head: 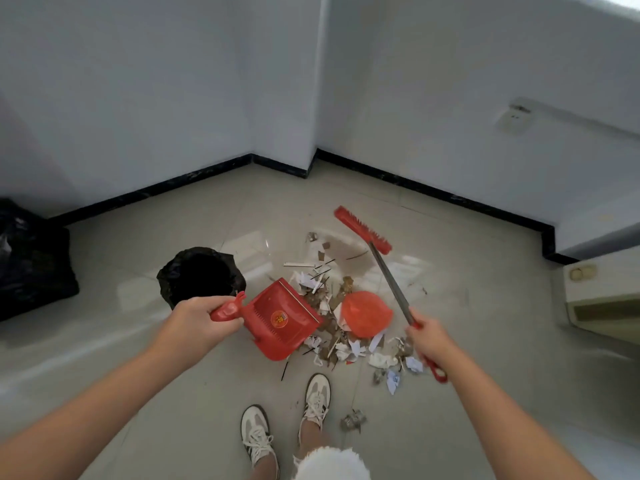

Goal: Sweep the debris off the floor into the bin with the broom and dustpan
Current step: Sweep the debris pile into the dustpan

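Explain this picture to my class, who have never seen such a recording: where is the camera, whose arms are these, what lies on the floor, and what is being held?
The camera sits on a person's head, looking forward and down, so the two bare arms are the wearer's own. The left hand grips the handle of a red dustpan, tilted beside a pile of debris: paper scraps, brown bits and thin sticks on the tiled floor. The right hand holds the long handle of a red broom, whose head lies beyond the pile. An orange round object sits in the debris. A bin lined with a black bag stands to the left.
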### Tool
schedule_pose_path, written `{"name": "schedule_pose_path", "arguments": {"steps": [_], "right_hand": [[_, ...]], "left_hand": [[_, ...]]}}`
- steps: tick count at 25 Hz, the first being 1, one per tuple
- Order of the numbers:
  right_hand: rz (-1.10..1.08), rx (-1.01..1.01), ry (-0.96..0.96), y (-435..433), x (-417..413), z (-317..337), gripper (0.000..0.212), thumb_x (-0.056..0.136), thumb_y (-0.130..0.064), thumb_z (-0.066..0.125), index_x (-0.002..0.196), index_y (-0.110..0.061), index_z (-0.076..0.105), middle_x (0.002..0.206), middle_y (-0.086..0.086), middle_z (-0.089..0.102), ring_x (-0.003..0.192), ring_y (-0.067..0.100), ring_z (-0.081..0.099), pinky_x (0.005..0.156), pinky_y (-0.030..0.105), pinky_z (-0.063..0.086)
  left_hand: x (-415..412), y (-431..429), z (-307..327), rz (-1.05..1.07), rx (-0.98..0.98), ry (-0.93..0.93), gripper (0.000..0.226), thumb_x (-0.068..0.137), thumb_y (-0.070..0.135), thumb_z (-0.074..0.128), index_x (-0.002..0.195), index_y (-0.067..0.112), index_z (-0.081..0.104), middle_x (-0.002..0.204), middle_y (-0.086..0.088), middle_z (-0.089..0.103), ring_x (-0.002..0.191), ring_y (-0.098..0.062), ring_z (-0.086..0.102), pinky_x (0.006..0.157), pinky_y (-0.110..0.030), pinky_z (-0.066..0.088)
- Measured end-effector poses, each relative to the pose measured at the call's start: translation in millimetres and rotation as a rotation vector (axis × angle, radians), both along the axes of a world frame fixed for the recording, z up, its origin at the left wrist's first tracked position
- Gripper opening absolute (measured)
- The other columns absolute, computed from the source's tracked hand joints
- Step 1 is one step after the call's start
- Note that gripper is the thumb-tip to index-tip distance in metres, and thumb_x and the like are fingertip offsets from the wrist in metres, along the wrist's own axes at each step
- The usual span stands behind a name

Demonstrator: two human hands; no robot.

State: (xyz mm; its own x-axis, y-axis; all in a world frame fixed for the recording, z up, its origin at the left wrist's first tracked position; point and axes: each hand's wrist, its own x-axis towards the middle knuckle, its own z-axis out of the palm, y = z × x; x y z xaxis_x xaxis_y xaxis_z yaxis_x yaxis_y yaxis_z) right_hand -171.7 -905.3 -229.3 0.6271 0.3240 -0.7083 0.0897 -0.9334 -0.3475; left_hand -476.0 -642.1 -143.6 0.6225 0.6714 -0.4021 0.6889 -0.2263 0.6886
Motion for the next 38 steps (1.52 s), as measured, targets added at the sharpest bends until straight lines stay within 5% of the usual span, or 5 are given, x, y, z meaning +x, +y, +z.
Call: {"name": "schedule_pose_path", "arguments": {"steps": [9, 19, 22, 29, 38], "right_hand": [[0.087, -0.011, 0.124, 153, 55, -135, 0.03, 0.098, -0.026, 0.04, 0.12, -0.021, 0.06, 0.078, 0.008, 0.064, 0.059, 0.019, 0.058, 0.056, 0.035, 0.055], [0.484, -0.355, -0.014, -121, 46, -124, 0.055, 0.09, -0.043, 0.041, 0.12, -0.081, 0.015, 0.123, -0.009, 0.067, 0.099, 0.008, 0.066, 0.081, 0.008, 0.041], [0.465, -0.297, -0.05, -142, 34, -79, 0.053, 0.089, -0.031, 0.053, 0.134, -0.053, 0.037, 0.124, -0.002, 0.067, 0.109, 0.016, 0.065, 0.085, 0.017, 0.045], [0.46, -0.182, -0.053, -68, 4, -15, 0.052, 0.095, -0.03, 0.049, 0.116, -0.077, 0.038, 0.094, 0.0, 0.072, 0.084, 0.02, 0.066, 0.073, 0.033, 0.051], [0.591, -0.165, 0.288, 101, -23, -110, 0.051, 0.096, -0.029, 0.039, 0.142, -0.049, 0.032, 0.071, 0.003, 0.059, 0.045, 0.013, 0.048, 0.044, 0.024, 0.041]], "left_hand": [[5, 27, -22, -0.069, 0.026, 0.159, 0.051, 0.07, 0.026, 0.083, 0.096, 0.066, 0.063, 0.069, 0.004, 0.07, 0.061, -0.019, 0.065, 0.056, -0.027, 0.049], [-20, 36, 8, -0.133, 0.016, 0.234, 0.035, 0.068, 0.046, 0.073, 0.096, 0.064, 0.063, 0.066, 0.012, 0.066, 0.053, -0.008, 0.06, 0.052, -0.023, 0.046], [-30, 28, 15, -0.12, -0.01, 0.216, 0.031, 0.074, 0.025, 0.08, 0.09, 0.05, 0.072, 0.06, 0.015, 0.062, 0.051, -0.004, 0.054, 0.051, -0.018, 0.039], [-81, -6, 17, -0.024, -0.046, 0.221, 0.03, 0.073, 0.036, 0.075, 0.088, 0.059, 0.066, 0.063, 0.001, 0.061, 0.053, -0.011, 0.054, 0.054, -0.028, 0.043], [-127, -35, 6, 0.238, -0.034, 0.29, 0.04, 0.072, 0.027, 0.082, 0.083, 0.062, 0.068, 0.072, 0.018, 0.071, 0.065, -0.005, 0.064, 0.058, -0.02, 0.045]]}}
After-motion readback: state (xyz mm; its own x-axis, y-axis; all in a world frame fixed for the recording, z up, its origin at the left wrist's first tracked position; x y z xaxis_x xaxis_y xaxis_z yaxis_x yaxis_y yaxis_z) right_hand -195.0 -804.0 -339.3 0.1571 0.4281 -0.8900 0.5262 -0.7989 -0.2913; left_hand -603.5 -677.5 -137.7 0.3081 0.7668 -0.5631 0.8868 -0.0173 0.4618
